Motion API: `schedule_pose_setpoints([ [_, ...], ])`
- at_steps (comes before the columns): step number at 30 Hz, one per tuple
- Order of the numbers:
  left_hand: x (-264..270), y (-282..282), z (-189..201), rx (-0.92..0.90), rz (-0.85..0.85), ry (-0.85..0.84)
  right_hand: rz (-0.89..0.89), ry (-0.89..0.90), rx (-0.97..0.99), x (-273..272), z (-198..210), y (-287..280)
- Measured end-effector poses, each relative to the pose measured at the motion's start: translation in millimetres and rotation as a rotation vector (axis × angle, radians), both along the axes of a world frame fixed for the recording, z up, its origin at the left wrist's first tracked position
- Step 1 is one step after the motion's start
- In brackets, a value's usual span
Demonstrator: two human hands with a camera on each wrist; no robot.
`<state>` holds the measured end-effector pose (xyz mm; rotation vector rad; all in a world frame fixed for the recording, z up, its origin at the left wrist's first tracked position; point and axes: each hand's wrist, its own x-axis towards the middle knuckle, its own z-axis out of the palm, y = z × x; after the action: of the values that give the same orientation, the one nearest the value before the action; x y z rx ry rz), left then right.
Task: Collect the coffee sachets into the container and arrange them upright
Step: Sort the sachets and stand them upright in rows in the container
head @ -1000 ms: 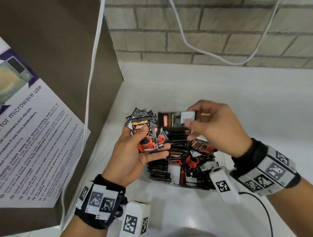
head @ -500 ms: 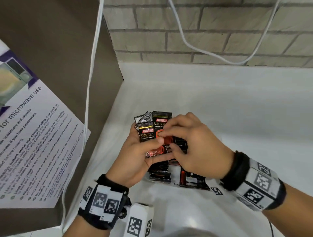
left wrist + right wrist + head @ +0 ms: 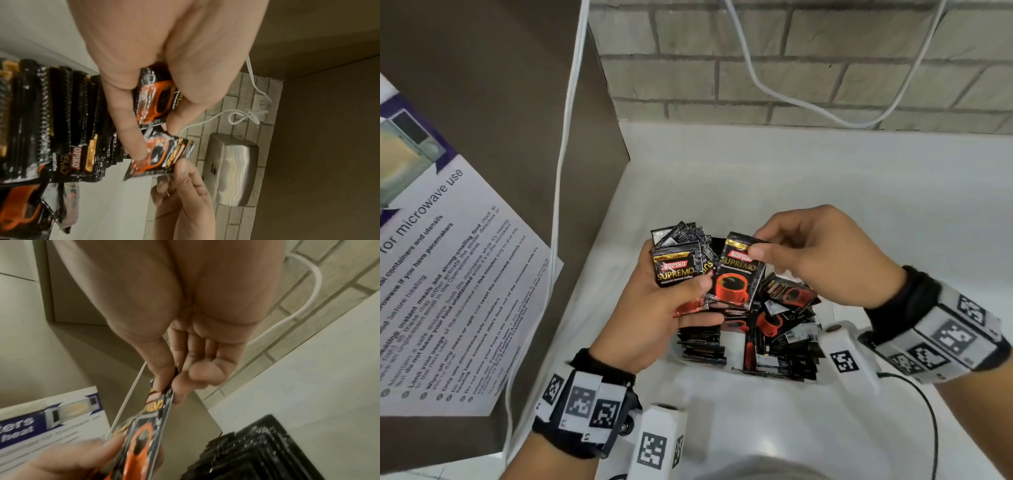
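My left hand (image 3: 671, 294) grips a stack of black coffee sachets (image 3: 677, 267), thumb across their fronts; the same stack (image 3: 156, 99) shows in the left wrist view. My right hand (image 3: 774, 246) pinches the top edge of a single sachet (image 3: 738, 274) with a red cup print, holding it upright beside the stack. That sachet (image 3: 144, 431) shows edge-on in the right wrist view, and again as the sachet (image 3: 160, 155) under my left fingers. Below the hands a white container (image 3: 825, 315) holds many black sachets (image 3: 787, 329), some standing in rows, some lying loose.
A white counter (image 3: 825, 192) runs to a brick wall (image 3: 791, 68) with white cables (image 3: 808, 106). A brown panel (image 3: 500, 120) with a microwave-use notice (image 3: 448, 291) stands on the left. A steel wall-mounted unit (image 3: 232, 170) appears in the left wrist view.
My right hand lifted one sachet from the container, brought it against the stack in my left hand, and now holds it by its top edge just right of the stack.
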<state>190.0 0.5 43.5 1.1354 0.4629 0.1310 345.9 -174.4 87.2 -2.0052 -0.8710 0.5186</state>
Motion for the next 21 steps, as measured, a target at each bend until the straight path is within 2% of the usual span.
schedule_pose_setpoints([
  [6,-4,17,-2,-0.041,0.104,0.009,0.086,0.137,-0.136,10,2,-15],
  [11,-4,17,-3,-0.052,0.100,0.005,0.200,-0.046,-0.301,-8,-21,-5],
  [21,-7,16,-2,-0.099,0.107,0.009,0.255,-0.174,-0.447,-19,-41,12],
])
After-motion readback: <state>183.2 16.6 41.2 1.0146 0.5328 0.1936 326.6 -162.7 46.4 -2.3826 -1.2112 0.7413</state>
